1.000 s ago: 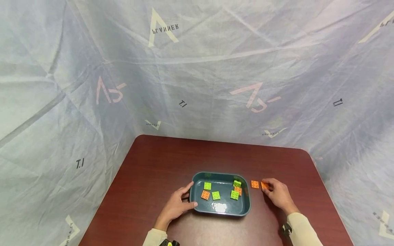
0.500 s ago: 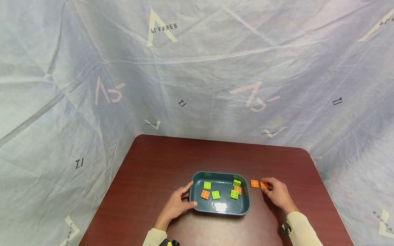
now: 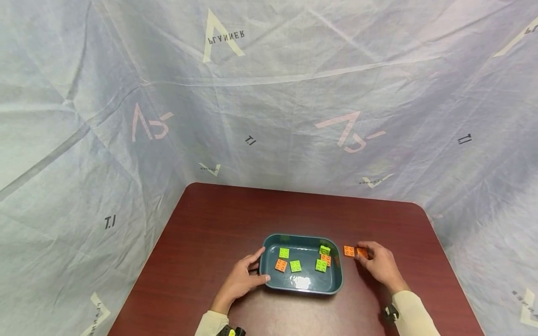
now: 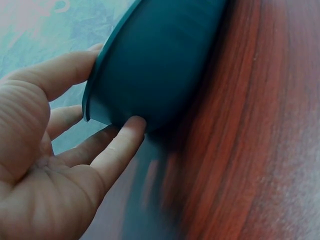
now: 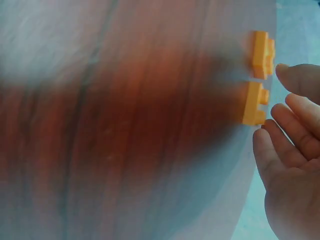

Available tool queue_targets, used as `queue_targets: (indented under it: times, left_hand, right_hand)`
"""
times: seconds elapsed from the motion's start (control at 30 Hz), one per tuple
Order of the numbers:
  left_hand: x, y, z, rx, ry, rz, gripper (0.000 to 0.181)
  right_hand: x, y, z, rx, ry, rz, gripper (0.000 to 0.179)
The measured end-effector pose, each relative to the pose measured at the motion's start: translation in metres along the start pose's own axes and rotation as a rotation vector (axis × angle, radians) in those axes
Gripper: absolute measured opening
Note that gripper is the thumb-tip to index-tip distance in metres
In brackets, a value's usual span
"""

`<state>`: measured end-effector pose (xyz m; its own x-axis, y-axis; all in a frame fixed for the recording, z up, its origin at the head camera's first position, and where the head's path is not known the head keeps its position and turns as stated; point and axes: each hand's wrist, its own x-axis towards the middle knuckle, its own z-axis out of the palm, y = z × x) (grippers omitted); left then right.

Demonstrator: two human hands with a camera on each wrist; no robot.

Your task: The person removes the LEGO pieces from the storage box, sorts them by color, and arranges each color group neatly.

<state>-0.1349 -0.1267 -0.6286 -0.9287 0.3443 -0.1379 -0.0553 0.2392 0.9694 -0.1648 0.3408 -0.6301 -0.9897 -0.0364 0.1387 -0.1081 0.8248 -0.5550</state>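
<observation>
A dark teal tray (image 3: pixel 304 283) sits on the table, its left end held by my left hand (image 3: pixel 240 283). In the left wrist view, the thumb and fingers of that hand (image 4: pixel 60 165) spread around the tray's wall and rim (image 4: pixel 150 65). To the right of the tray lie two orange toy building bricks, a left one (image 3: pixel 349 251) and a right one (image 3: pixel 362 252). My right hand (image 3: pixel 381 267) is at the right brick, partly covering it. In the right wrist view, its thumb and fingers (image 5: pixel 295 135) are parted beside the lower brick (image 5: pixel 252 103), without a clear pinch.
Inside the tray are several green bricks (image 3: pixel 295 266) and orange bricks (image 3: pixel 281 265), some clustered at its right end. The reddish-brown table (image 3: pixel 235 210) has rounded far corners. Grey printed sheeting (image 3: pixel 286 112) hangs behind and along both sides.
</observation>
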Motion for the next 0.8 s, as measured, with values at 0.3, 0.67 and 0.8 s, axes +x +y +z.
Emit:
queue_targets:
  times: [0.3,0.67,0.8]
  left_hand:
    - [-0.001,0.001,0.000,-0.005,-0.004,0.009,0.085]
    - [-0.001,-0.001,-0.001,0.010,-0.003,0.010,0.086]
    - [-0.001,-0.001,-0.001,0.011,-0.003,0.007,0.085]
  right_hand:
    - [0.001,-0.016,-0.007,0.060,0.034,-0.010,0.045]
    - [-0.002,-0.045,-0.009,0.138,0.047,0.019,0.050]
    - [-0.002,-0.060,-0.008,0.183,0.056,0.000,0.051]
